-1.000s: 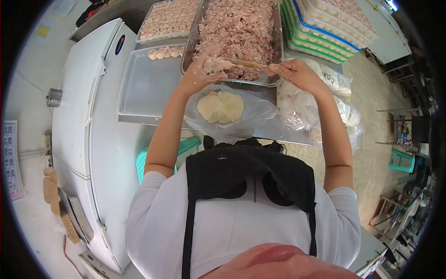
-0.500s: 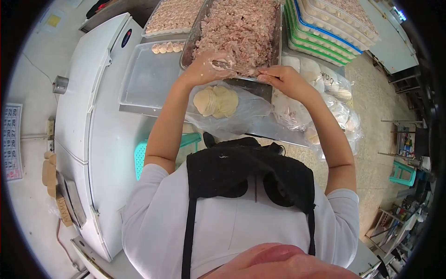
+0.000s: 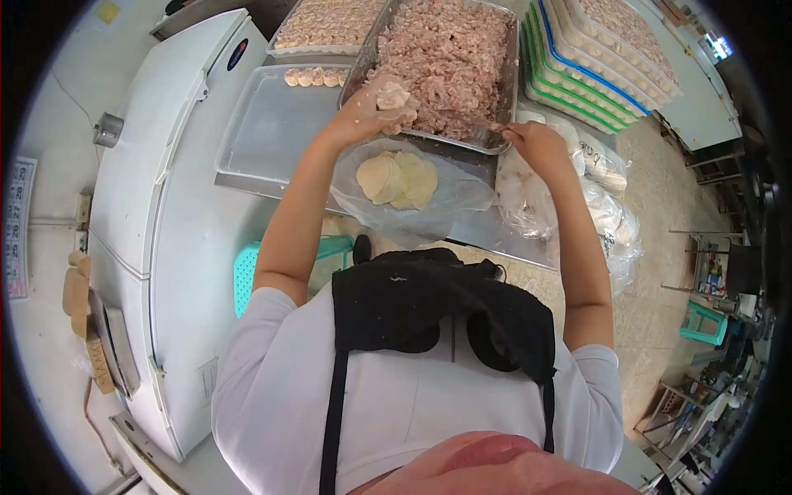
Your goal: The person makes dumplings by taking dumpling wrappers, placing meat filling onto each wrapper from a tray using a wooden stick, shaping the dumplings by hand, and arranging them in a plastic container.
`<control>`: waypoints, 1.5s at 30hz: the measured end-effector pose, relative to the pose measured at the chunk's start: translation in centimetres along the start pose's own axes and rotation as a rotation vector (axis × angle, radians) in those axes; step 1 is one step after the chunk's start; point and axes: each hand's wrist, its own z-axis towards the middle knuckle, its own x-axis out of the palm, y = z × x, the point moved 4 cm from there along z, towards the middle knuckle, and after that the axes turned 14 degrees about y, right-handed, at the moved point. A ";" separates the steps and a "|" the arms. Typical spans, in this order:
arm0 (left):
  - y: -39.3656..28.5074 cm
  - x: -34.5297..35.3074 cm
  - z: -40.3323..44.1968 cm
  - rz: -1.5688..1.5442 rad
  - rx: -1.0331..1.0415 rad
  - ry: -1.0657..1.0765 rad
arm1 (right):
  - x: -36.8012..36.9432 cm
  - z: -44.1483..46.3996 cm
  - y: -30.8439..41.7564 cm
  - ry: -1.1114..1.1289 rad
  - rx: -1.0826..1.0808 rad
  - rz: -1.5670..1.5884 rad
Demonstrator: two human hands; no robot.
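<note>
Near the lower left corner of the metal tray (image 3: 509,91) of minced filling (image 3: 445,62), my left hand (image 3: 373,111) is curled around a filled dumpling (image 3: 392,96). My right hand (image 3: 535,142) pinches a thin wooden spatula (image 3: 493,127) at the tray's lower right corner, its tip towards the filling. Below the tray, a stack of round wrappers (image 3: 397,180) lies on a plastic bag (image 3: 462,195). A shallow plastic tray (image 3: 268,124) on the left carries a short row of filled dumplings (image 3: 316,77) along its far edge.
Stacked trays (image 3: 577,82) with green and blue rims stand at the back right. Bagged wrappers (image 3: 528,194) lie on the table's right side. Another full dumpling tray (image 3: 326,26) is at the back left. A white refrigerator (image 3: 198,214) stands left, with a teal stool (image 3: 246,276) beside it.
My hands have drawn apart. The spatula, earlier across the left palm, has moved right, away from it. A rounded dumpling now shows in my left hand. The view has shifted slightly.
</note>
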 end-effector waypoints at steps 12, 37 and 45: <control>-0.8 -4.5 -3.0 0.099 0.062 0.196 | -5.1 -1.5 14.7 -0.054 -0.117 0.136; 17.2 -25.5 -10.3 0.423 -0.185 -0.055 | 2.4 -5.1 16.8 -0.236 0.304 0.611; 19.8 -27.4 -7.0 0.518 -0.284 -0.375 | 6.5 -13.3 15.7 -0.362 0.598 0.996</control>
